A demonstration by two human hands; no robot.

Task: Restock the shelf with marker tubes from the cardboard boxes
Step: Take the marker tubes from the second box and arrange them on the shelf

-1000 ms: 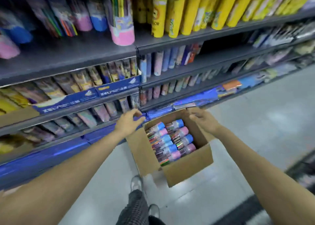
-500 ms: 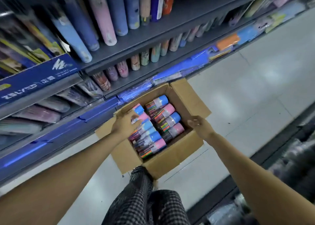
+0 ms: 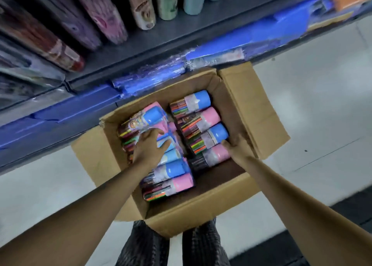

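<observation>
1. Below, centre: the cardboard box (image 3: 253, 112) stands open on the pale floor (image 3: 322, 74), just beside the foot of the shelf (image 3: 181, 30), its flaps folded outward.
2. Inside the box, marker tubes (image 3: 201, 124) lie on their sides in two columns, caps alternating blue and pink, the coloured markers showing through the clear bodies.
3. My left hand (image 3: 149, 147) reaches into the left column. Its fingers (image 3: 156, 133) curl round a blue-capped tube (image 3: 145, 120), which sits tilted above its neighbours, on top of a pink-capped one; the thumb lies across the tubes below.
4. My right hand (image 3: 239, 147) is at the right column, against the inner wall of the box. Its fingers touch the cap ends of the lower tubes, a blue-capped one and a pink-capped one (image 3: 218, 155); whether they are closed round either I cannot tell, as the fingertips are hidden between tube and wall.
5. Right column, from far to near: blue, pink, blue, pink caps. The near part of that side shows the bare box bottom.
6. Above: the shelf carries rows of long patterned tubes (image 3: 141, 10) leaning forward; blue wrapped packs (image 3: 231, 44) lie along its lowest level.
7. Bottom edge: my checked trouser legs (image 3: 201, 245) stand on either side of the box's near corner.
</observation>
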